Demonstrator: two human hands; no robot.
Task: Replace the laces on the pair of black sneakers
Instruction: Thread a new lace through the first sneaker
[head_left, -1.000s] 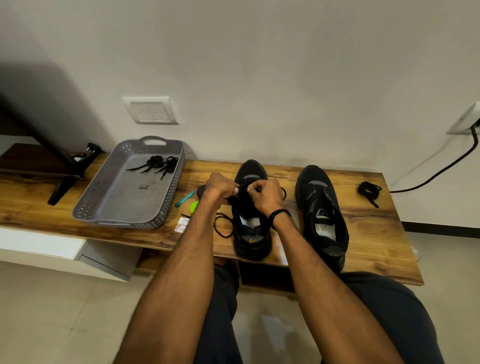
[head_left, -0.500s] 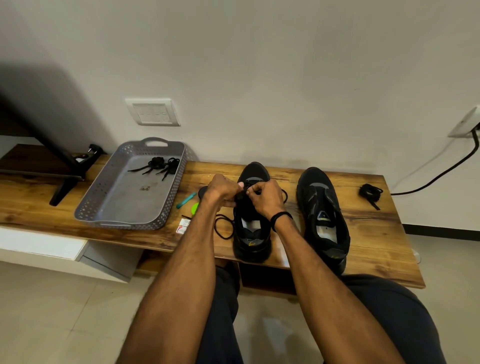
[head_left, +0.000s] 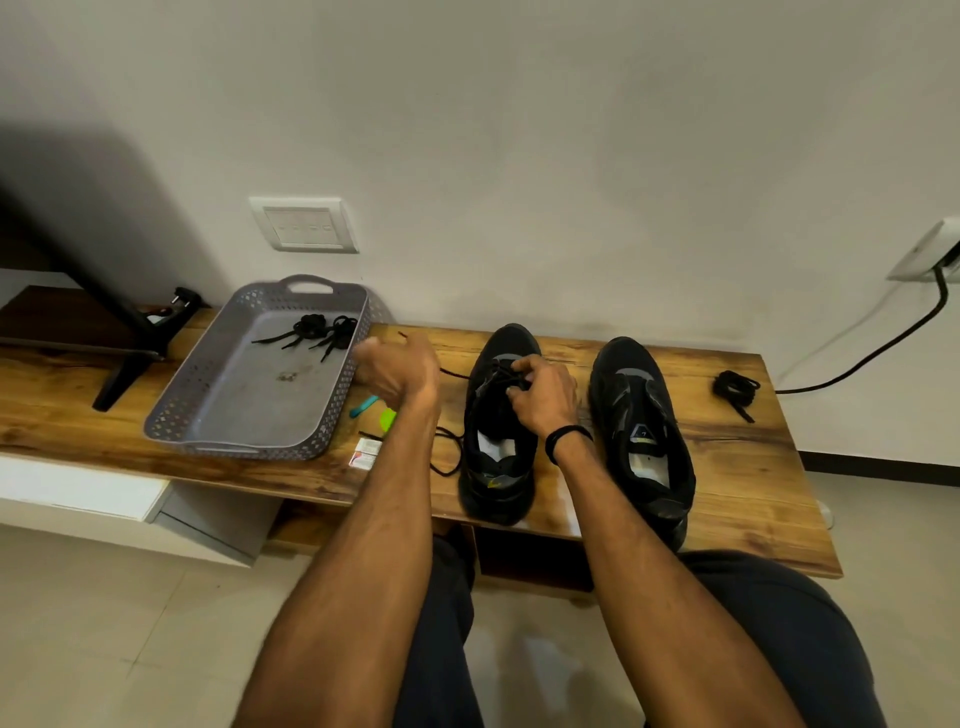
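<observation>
Wooden bench against a plain white wall is your worktop, and both black sneakers stand on it side by side, toes to the wall. Your right hand sits on top of the first shoe, thumb and fingers curled and pinching the lace where it crosses the eyelets nearest the toe. Your left hand is out to the left of that pinch. It is blurred, but its fingers look closed on the same lace, which runs taut from the eyelets to it, with a tip showing just past the knuckles. Below the left grip, more of the lace lies in a slack loop on the wood beside the shoe. Just right of your right-hand grip, the second shoe shows an open tongue and no lace. Well to the right of both grips a loose bundle of black lace lies on the bench. Left of your left hand a grey tray holds two tied bundles. I judge you are early to midway: one shoe is stripped and the other has lace only through its front eyelets. Whether that lace is going in or coming out I cannot tell. Either way, most of the threading on both shoes is left to do.
</observation>
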